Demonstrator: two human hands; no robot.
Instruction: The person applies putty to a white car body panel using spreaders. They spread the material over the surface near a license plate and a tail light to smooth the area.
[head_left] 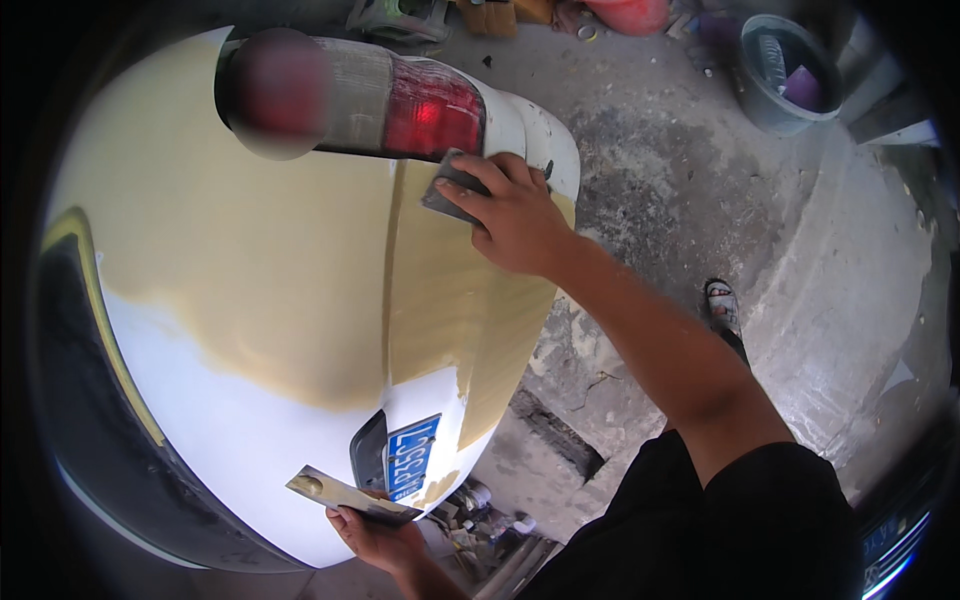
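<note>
My right hand (525, 215) grips a dark, flat filler spreader (452, 188), its face against the car panel just below the tail light (430, 108). In my left hand (375, 540) is a flat putty board (350, 496) with a small beige dab of body filler (312, 487) at one end, held over the car's rear beside the blue licence plate (412, 455). Beige filler (270, 250) covers much of the white car body (215, 365), including the panel under my right hand. A blurred round patch hides part of the light.
A grey bucket (790, 75) with a purple item inside stands at the far right on the stained concrete floor (680, 190). A red basin (630, 12) lies at the back. Rubbish (490, 525) is heaped beside the car. A sandalled foot (722, 303) shows at right.
</note>
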